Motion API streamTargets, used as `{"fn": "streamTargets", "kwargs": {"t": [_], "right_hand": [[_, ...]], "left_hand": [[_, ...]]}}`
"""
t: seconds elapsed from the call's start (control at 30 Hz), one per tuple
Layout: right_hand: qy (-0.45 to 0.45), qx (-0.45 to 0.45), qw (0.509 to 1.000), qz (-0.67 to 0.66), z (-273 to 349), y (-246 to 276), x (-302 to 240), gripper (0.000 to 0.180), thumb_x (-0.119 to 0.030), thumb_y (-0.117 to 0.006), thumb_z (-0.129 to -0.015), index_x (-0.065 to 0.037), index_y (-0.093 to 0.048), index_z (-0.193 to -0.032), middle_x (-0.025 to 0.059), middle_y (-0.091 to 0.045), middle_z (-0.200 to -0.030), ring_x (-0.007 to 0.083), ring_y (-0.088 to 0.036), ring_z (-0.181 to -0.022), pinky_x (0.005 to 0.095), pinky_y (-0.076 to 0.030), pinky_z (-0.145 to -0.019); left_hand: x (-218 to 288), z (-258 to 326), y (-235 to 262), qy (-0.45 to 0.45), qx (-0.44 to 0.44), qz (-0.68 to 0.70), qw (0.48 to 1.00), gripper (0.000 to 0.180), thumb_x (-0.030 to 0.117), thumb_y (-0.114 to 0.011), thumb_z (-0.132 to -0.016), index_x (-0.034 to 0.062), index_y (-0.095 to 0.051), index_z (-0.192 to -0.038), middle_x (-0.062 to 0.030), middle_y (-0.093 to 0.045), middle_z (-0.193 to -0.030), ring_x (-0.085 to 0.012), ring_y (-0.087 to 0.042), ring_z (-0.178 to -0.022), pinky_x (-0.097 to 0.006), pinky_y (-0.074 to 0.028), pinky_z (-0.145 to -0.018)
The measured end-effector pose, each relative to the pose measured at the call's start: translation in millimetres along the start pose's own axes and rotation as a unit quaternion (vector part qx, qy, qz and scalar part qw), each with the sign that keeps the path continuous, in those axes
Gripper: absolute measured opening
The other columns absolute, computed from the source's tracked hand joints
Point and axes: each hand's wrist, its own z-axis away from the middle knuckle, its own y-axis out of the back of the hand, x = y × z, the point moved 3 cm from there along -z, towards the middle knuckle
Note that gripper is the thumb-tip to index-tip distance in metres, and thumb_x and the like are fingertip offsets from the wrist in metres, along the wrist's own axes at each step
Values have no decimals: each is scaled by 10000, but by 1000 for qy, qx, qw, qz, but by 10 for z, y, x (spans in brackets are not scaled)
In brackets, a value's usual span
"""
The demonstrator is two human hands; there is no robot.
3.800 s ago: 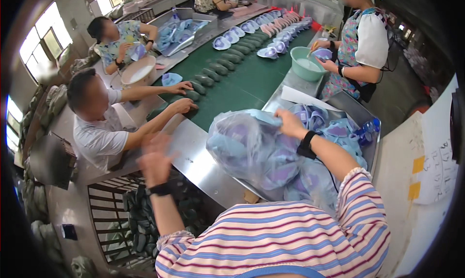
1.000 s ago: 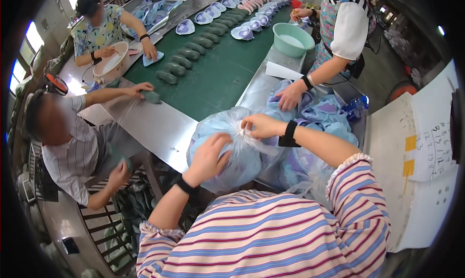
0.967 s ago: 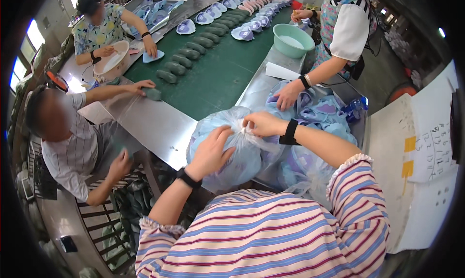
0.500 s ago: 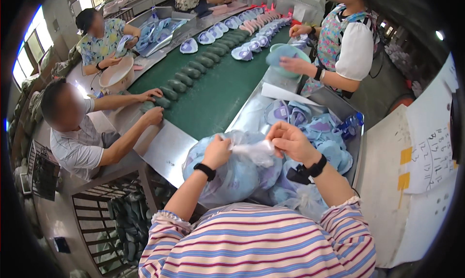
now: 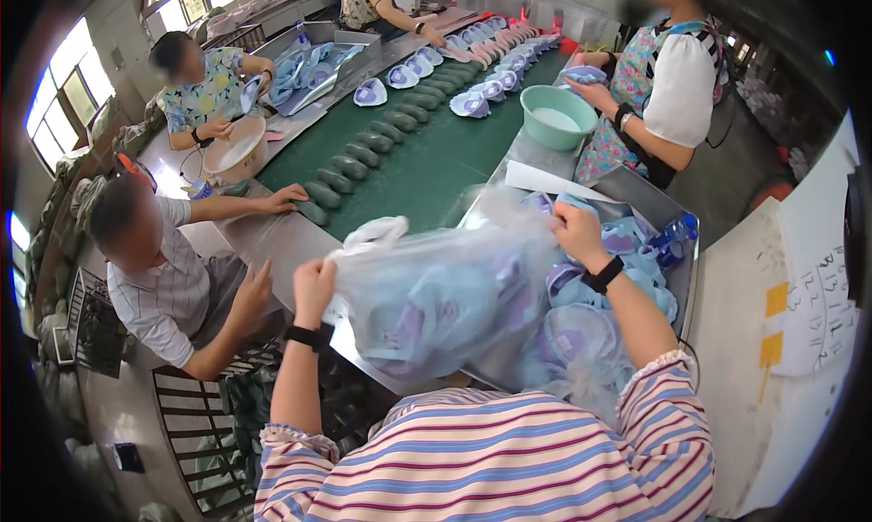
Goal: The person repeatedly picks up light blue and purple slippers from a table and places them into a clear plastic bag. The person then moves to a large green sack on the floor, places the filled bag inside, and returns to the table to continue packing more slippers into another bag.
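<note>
A clear plastic bag [image 5: 436, 295] full of light blue and purple shoe uppers hangs stretched between my hands. My left hand [image 5: 314, 288] is closed on its left upper edge, beside a bunched twist of film. At the right upper edge, my right hand [image 5: 579, 231] grips the film too. The bag's upper part is blurred by motion. Just right of it, more blue and purple uppers [image 5: 627, 258] lie loose in a metal tray [image 5: 692, 286]. A second clear bag [image 5: 577, 349] with similar pieces rests close below my right hand.
A green conveyor belt [image 5: 409, 172] carries rows of dark green shoe lasts [image 5: 350, 166] and purple-blue uppers [image 5: 472, 102]. Co-workers stand on both sides. A mint green basin [image 5: 556, 118] is at the right edge, and a rack [image 5: 195, 431] stands lower left.
My hands have moved apart, spreading the bag's gathered neck wide and lifting the bag. The person at left has drawn one hand back from the lasts.
</note>
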Motion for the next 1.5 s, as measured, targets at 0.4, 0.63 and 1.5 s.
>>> {"fn": "streamTargets", "kwargs": {"t": [0.4,0.63,1.5], "right_hand": [[211,52,971,-94,311,-136,-750,246,32,-463,-631,-28,-557,-851,148,-572,-845,328,-551,-815,408,-453,-711],[278,-175,938,106,316,-1041,-869,101,-122,-521,-722,-48,-539,-788,102,-614,-730,275,-624,-630,385,-489,-515],[577,-260,774,-33,1332,-377,-1445,166,-186,-546,-689,-123,-632,-817,-3,-560,-720,174,-543,-841,306,-419,-709]], "left_hand": [[1093,699,-233,-292,4,68,954,237,50,-561,-685,41,-514,-917,-133,-565,-950,-284,-538,-914,-371,-422,-781],[653,555,-783,-247,-251,-284,892,218,203,-598,-717,77,-575,-893,-118,-594,-926,-298,-572,-844,-395,-458,-699],[1544,1752,-188,-494,-468,-8,733,215,217,-447,-828,44,-534,-922,-123,-562,-1091,-258,-574,-930,-315,-501,-701]]}}
